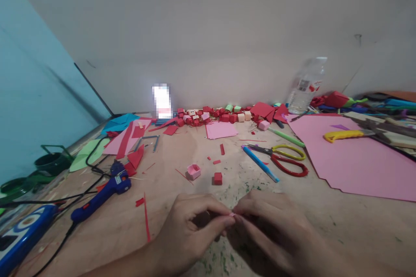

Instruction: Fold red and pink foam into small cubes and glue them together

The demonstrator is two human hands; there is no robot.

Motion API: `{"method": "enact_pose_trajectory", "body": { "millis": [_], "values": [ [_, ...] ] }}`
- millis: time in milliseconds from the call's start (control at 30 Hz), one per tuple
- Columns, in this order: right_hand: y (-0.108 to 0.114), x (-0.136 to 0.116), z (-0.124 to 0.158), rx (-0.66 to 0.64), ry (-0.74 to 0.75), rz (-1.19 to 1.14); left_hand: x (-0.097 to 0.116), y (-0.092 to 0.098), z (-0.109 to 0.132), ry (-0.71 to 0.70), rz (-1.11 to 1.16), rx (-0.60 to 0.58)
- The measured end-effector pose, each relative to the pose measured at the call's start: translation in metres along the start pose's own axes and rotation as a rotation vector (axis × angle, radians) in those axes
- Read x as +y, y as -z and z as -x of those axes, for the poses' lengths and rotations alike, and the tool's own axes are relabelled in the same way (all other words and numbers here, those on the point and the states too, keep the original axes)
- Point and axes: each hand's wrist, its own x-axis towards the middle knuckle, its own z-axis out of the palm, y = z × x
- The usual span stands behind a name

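Left hand (pixel 190 223) and right hand (pixel 276 220) were tip to tip toward the near edge of the worktop (pixel 169 190), wrists apart, thumbs pointed inward, fingers (pixel 211 204) of both were pinching a small pink piece (pixel 232 214).

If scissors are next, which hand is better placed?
Likely the right hand: the scissors lie ahead of it, handles to the right; the left hand is farther off. Both pinch the pink piece, so the left would need to keep hold.
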Motion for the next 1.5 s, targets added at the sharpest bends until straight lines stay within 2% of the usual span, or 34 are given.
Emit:
{"method": "enact_pose_trajectory", "body": {
  "millis": [167,333,500,667,867,1000,1100,1233,1367,1500],
  "values": [
    [-0.005,-0.005,0.001,0.075,-0.038,0.000,0.003,-0.002,0.002,-0.018,0.040,0.079],
    [-0.009,-0.004,-0.002,0.092,-0.141,-0.069,0.003,-0.003,0.003,-0.004,0.037,0.063],
    [-0.007,0.001,0.000,0.036,-0.107,-0.078,-0.002,-0.003,0.005,0.079,0.114,0.040],
    [-0.003,0.000,0.001,0.057,-0.105,-0.020,-0.002,-0.001,0.005,0.086,0.174,0.025],
    [-0.002,-0.004,0.000,0.071,-0.078,-0.002,0.001,0.004,-0.001,0.165,0.340,-0.122],
    [-0.004,-0.002,0.002,0.043,-0.126,-0.047,-0.003,0.001,-0.003,0.246,0.379,-0.095],
    [-0.005,0.000,0.003,0.033,-0.171,-0.080,-0.005,-0.002,-0.004,0.226,0.425,-0.049],
    [-0.007,0.002,0.003,-0.017,-0.216,-0.129,-0.003,-0.001,-0.007,0.168,0.355,-0.012],
    [-0.008,0.006,0.005,-0.007,-0.263,-0.148,0.000,0.001,-0.007,0.160,0.247,-0.011],
    [-0.010,0.010,0.009,-0.050,-0.381,-0.154,-0.002,0.001,-0.003,0.183,0.161,-0.031]
  ]
}}
